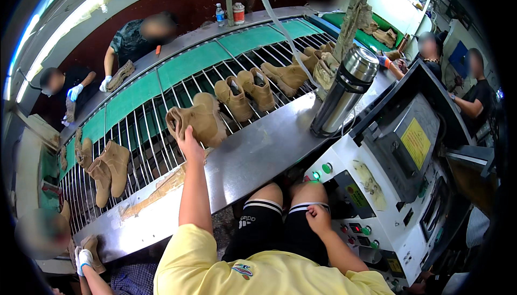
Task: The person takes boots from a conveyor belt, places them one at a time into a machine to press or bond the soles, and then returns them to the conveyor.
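Observation:
My left hand [189, 144] reaches over the steel table edge, its fingers closed on a tan boot [202, 123] above the conveyor's metal bars. Part of the grip is hidden behind the boot, and I cannot tell whether a second boot is pressed against it. Right of it, a pair of tan boots [250, 96] rests on the bars, with another tan boot [288, 78] beyond. To the left stands another pair of boots [112, 171]. My right hand [319, 218] is by my right knee, fingers curled in with nothing visible in them.
A steel thermos [347, 90] stands on the steel ledge [258, 149]. To my right is a white control panel [371, 214] with buttons. Across the conveyor, gloved co-workers handle shoes; another gloved hand [84, 258] holds one at lower left. A hose [280, 23] hangs down.

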Motion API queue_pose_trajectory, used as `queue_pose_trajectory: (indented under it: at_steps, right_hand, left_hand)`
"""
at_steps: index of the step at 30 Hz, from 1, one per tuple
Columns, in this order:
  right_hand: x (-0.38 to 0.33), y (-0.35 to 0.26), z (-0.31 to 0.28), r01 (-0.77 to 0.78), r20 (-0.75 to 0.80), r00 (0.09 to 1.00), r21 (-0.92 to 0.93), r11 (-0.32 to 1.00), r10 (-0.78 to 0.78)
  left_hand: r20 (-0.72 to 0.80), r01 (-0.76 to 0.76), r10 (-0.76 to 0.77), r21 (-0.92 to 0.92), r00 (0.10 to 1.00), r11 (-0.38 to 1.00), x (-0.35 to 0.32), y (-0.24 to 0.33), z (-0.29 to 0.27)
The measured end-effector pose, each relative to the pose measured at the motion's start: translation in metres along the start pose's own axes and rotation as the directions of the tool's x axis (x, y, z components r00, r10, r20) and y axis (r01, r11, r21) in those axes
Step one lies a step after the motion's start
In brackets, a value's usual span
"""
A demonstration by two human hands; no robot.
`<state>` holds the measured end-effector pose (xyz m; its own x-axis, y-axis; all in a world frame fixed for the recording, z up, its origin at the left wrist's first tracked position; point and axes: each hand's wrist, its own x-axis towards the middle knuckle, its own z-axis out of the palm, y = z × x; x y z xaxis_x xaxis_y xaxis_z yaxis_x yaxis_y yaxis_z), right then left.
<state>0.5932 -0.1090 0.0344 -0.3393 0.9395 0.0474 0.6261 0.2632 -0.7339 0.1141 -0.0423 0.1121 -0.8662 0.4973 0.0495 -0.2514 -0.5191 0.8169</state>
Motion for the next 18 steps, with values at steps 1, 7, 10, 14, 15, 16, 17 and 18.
queue_pose_trajectory:
  at_steps: [1, 7, 10, 14, 15, 16, 17, 18]
  right_hand:
    - [-0.003, 0.0, 0.005, 0.182, -0.119, 0.975, -0.057, 0.982, -0.187]
    - [0.022, -0.007, 0.01, 0.117, -0.076, 0.99, -0.06, 0.991, -0.121]
    - [0.015, 0.005, 0.009, 0.132, -0.12, 0.984, -0.01, 0.991, -0.132]
    - [0.014, 0.02, 0.01, 0.15, -0.135, 0.98, 0.032, 0.988, -0.145]
    - [0.014, 0.02, 0.012, 0.149, -0.135, 0.981, 0.051, 0.987, -0.141]
    - [0.014, 0.024, 0.013, 0.163, -0.13, 0.979, 0.032, 0.986, -0.158]
    - [0.015, 0.021, 0.014, 0.146, -0.122, 0.983, 0.047, 0.988, -0.14]
    - [0.016, 0.021, 0.016, 0.163, -0.122, 0.98, 0.027, 0.986, -0.159]
  left_hand:
    - [-0.011, -0.128, 0.132, 0.176, 0.991, 0.976, 0.01, -0.008, 0.011]
    - [0.265, -0.416, 0.375, 0.809, 0.888, 0.414, 0.042, -0.092, 0.013]
    - [0.06, -0.196, 0.238, 0.773, 0.969, 0.603, 0.047, -0.095, 0.028]
    - [0.006, -0.101, 0.222, 0.902, 0.975, 0.419, 0.037, -0.084, 0.022]
    - [-0.013, -0.078, 0.205, 0.901, 0.979, 0.427, 0.037, -0.078, 0.006]
    - [0.023, -0.103, 0.197, 0.909, 0.98, 0.403, 0.032, -0.074, -0.006]
    - [0.057, -0.126, 0.188, 0.916, 0.981, 0.38, 0.024, -0.069, -0.021]
    - [0.07, -0.148, 0.239, 0.933, 0.969, 0.329, 0.014, -0.066, -0.037]
